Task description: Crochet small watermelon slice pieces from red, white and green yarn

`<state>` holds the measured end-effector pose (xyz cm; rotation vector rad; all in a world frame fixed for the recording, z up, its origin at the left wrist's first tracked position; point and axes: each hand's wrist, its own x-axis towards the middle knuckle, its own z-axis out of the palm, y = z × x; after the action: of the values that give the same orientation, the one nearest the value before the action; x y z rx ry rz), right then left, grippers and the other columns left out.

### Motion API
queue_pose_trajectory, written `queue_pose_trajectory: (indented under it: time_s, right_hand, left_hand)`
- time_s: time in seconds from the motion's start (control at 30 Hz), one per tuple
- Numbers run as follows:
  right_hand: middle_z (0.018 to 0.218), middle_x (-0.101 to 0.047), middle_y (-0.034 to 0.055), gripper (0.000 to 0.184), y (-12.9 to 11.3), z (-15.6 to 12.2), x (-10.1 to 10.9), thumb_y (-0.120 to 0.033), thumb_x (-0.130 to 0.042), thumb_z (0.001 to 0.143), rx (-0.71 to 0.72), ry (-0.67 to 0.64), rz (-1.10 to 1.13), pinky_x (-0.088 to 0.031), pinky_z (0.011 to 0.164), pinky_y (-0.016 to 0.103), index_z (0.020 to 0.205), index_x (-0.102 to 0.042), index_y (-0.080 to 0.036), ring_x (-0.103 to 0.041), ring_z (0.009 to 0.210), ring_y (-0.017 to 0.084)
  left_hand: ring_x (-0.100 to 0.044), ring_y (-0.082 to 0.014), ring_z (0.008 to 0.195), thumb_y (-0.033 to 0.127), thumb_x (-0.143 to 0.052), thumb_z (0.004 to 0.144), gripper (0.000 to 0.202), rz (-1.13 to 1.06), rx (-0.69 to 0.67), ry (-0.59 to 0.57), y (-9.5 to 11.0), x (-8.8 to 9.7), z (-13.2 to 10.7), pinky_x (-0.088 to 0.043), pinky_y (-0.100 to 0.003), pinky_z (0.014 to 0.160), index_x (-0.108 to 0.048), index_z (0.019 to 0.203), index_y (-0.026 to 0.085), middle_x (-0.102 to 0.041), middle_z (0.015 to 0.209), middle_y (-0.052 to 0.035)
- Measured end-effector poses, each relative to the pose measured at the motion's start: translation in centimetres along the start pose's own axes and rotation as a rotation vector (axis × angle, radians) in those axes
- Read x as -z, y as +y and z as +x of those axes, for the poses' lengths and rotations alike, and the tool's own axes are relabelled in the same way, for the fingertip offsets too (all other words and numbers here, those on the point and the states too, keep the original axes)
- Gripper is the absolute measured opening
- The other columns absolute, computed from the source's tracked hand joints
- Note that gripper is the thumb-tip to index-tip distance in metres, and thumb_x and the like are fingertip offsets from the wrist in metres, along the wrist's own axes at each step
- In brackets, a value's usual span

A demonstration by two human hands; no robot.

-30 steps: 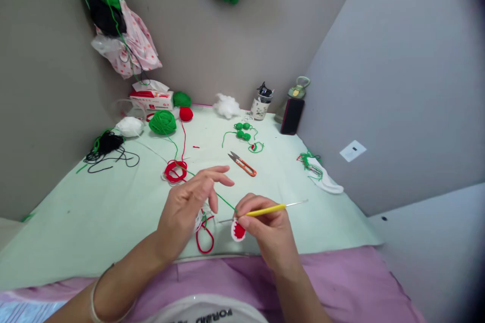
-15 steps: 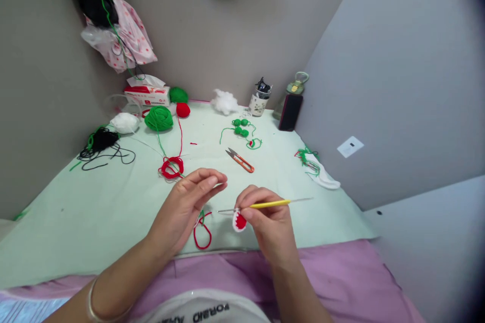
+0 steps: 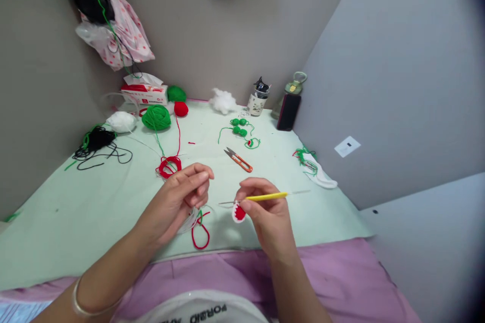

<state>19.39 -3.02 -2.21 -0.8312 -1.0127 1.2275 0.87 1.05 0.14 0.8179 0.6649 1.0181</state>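
My right hand grips a crochet hook with a yellow handle, its thin metal tip pointing left. In the same fingers hangs a small crocheted piece, red in the middle with a white edge, close to the hook's shaft. To the left, my left hand is closed, thumb against the index finger. Loose strands of white yarn trail beneath it; where they pass through its fingers is partly hidden. A red yarn loop with a bit of green lies on the table below.
Orange thread snips lie beyond my hands. Behind them are small green crocheted balls and white stuffing. Red coiled yarn, a green yarn ball and black yarn are at left; a phone leans at right.
My left hand has moved left, away from the hook, and its fingers have curled in. My right hand has risen slightly with the hook and crocheted piece. The view has shifted a little.
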Motion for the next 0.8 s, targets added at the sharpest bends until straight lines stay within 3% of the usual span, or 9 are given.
queue_pose_trajectory:
  time_s: [0.17, 0.23, 0.3, 0.37, 0.53, 0.63, 0.8]
  right_hand:
    - [0.074, -0.072, -0.0046, 0.053, 0.2, 0.6, -0.2, -0.023, -0.088, 0.075, -0.195, -0.216, 0.008, -0.05, 0.062, 0.024, 0.124, -0.072, -0.03, -0.061, 0.061, 0.01]
    - [0.074, -0.072, -0.004, 0.044, 0.3, 0.7, -0.5, -0.024, -0.089, 0.074, -0.264, -0.225, -0.023, -0.05, 0.063, 0.024, 0.116, -0.076, -0.027, -0.062, 0.062, 0.01]
    - [0.074, -0.072, -0.0023, 0.026, 0.3, 0.7, -0.6, -0.027, -0.09, 0.072, -0.292, -0.193, -0.056, -0.051, 0.063, 0.024, 0.095, -0.08, -0.022, -0.063, 0.064, 0.011]
    - [0.074, -0.071, -0.0014, 0.015, 0.2, 0.7, -0.5, -0.028, -0.09, 0.072, -0.265, -0.142, -0.077, -0.051, 0.063, 0.024, 0.081, -0.08, -0.02, -0.064, 0.065, 0.011]
    - [0.071, -0.068, -0.0022, 0.007, -0.2, 0.5, -0.4, -0.024, -0.087, 0.074, -0.136, -0.074, -0.122, -0.05, 0.061, 0.023, 0.076, -0.081, -0.022, -0.063, 0.063, 0.01]
    - [0.073, -0.068, -0.0017, 0.004, -0.1, 0.3, -0.6, -0.021, -0.085, 0.077, -0.087, -0.052, -0.194, -0.05, 0.06, 0.023, 0.076, -0.081, -0.023, -0.065, 0.064, 0.011]
    - [0.077, -0.07, -0.0002, 0.005, 0.3, -0.1, -0.7, -0.02, -0.079, 0.085, 0.028, -0.094, -0.337, -0.052, 0.066, 0.026, 0.082, -0.079, -0.023, -0.067, 0.071, 0.013]
  left_hand:
    - [-0.022, -0.0052, 0.046, 0.035, -0.073, 0.091, 0.025, 0.0, 0.131, -0.213, 0.7, 0.4, -0.7, -0.026, -0.019, 0.046, -0.069, 0.073, 0.017, -0.043, 0.056, 0.0069]
    - [-0.022, -0.0062, 0.045, 0.039, -0.071, 0.091, 0.028, 0.036, 0.163, -0.281, 0.7, 0.6, -0.9, -0.023, -0.021, 0.046, -0.068, 0.073, 0.018, -0.04, 0.052, 0.0073]
    - [-0.023, -0.0072, 0.045, 0.044, -0.069, 0.091, 0.031, 0.141, 0.172, -0.312, 0.8, 0.9, -1.0, -0.021, -0.023, 0.046, -0.068, 0.072, 0.019, -0.041, 0.052, 0.0068]
    - [-0.028, -0.0084, 0.048, 0.046, -0.065, 0.093, 0.036, 0.354, 0.119, -0.289, 1.1, 1.1, -1.0, -0.022, -0.024, 0.048, -0.069, 0.071, 0.019, -0.045, 0.056, 0.005]
    - [-0.047, -0.0128, 0.064, 0.044, -0.061, 0.098, 0.037, 0.87, -0.175, -0.135, 1.2, 1.3, -1.4, -0.036, -0.027, 0.063, -0.076, 0.071, 0.022, -0.056, 0.072, 0.0016]
    - [-0.057, -0.016, 0.073, 0.044, -0.057, 0.1, 0.036, 0.966, -0.265, -0.086, 0.5, 1.3, -1.5, -0.04, -0.028, 0.067, -0.078, 0.079, 0.023, -0.062, 0.08, -0.0007]
    - [-0.059, -0.0169, 0.074, 0.037, -0.059, 0.099, 0.031, 1.039, -0.402, 0.003, -0.2, 1.4, -1.1, -0.043, -0.028, 0.069, -0.075, 0.078, 0.02, -0.064, 0.081, -0.0026]
